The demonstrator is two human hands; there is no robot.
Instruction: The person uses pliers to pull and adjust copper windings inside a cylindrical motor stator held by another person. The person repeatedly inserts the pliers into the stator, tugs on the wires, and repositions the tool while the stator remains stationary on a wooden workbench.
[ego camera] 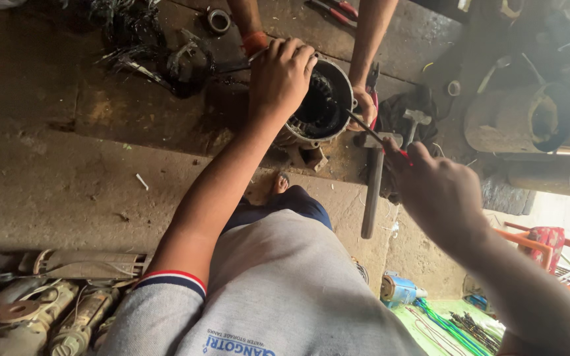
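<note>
The left hand (280, 76) rests on the top rim of a round metal motor housing (321, 105), its fingers curled closed over the rim. The housing stands tilted on a worn concrete tabletop (100, 112), its open mouth facing up and dark inside. The right hand (440, 194) is to the right and nearer the camera, its fingers closed around the red handle of a thin screwdriver (371, 132) whose shaft runs up and left, with its tip at the right edge of the housing's mouth.

A second person stands on the far side of the tabletop: 1 of their hands (364, 105) touches the housing's right rim and grips red-handled pliers (373, 86), and the other forearm, with an orange band at the wrist, comes down just behind the left hand. A hammer (372, 191) lies on the tabletop's near edge, just below the screwdriver, its handle pointing toward the camera. A tangle of black wire scrap (140, 39) lies well to the left of the housing. Old pump bodies (54, 310) lie on the floor at the lower left.
</note>
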